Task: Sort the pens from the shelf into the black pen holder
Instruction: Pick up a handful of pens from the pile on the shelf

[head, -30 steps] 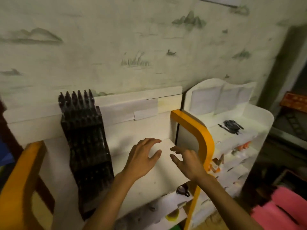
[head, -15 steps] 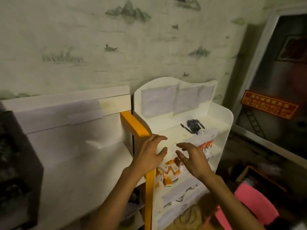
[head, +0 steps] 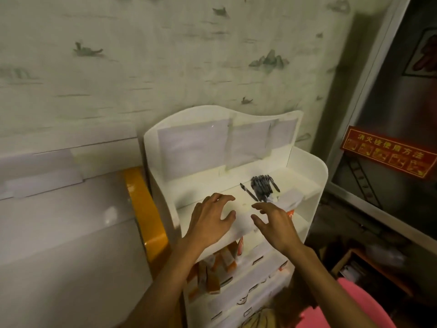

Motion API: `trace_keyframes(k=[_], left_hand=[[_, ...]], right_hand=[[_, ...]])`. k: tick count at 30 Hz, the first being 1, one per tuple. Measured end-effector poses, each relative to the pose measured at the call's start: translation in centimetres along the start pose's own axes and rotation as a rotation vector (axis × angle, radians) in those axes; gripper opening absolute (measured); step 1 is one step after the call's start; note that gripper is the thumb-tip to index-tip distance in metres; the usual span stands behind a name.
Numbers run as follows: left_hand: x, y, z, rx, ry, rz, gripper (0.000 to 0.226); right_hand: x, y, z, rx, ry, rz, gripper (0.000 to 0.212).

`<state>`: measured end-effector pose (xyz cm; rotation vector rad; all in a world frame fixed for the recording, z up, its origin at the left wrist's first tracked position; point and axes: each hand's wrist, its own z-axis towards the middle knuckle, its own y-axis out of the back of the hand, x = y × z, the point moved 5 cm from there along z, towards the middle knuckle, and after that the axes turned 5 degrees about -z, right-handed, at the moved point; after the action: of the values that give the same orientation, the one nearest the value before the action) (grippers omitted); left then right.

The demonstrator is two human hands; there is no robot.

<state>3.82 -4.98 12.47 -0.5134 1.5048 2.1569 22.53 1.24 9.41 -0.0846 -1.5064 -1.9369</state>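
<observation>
Looking from left to right, I see first my left hand (head: 209, 218) hovering above the front edge of the top tier of the white shelf (head: 307, 159), fingers spread and loose, holding nothing. Next is my right hand (head: 275, 222), also relaxed and empty, its fingertips nearer to the target. The bundle of black pens (head: 262, 187) lies on the top tier at about 1 o'clock from my right hand, and at about 2 o'clock from the left one. One single pen (head: 248, 192) lies just beside the bundle on its left. Their long axes run roughly from 11 to 5 o'clock. I judge the right hand should take them. The black pen holder is not visible in this view.
</observation>
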Motion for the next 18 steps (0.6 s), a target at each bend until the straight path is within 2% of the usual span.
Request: trace_keyframes(k=[7, 16, 18], left_hand=[[1.9, -4.4, 8.0, -0.014, 0.038, 0.024, 0.039], [3.9, -10.1, 13.7, 0.0, 0.18, 0.012, 0.036], [4.4, -12.0, 14.4, 0.018, 0.226, -0.005, 0.036]], right_hand=[[-6.2, -1.3, 7.7, 0.075, 0.015, -0.064, 0.036], [-11.9, -3.5, 14.6, 0.122, 0.08, -0.049, 0.018], [-13.4, -3.9, 16.0, 0.134, 0.083, -0.014, 0.02]])
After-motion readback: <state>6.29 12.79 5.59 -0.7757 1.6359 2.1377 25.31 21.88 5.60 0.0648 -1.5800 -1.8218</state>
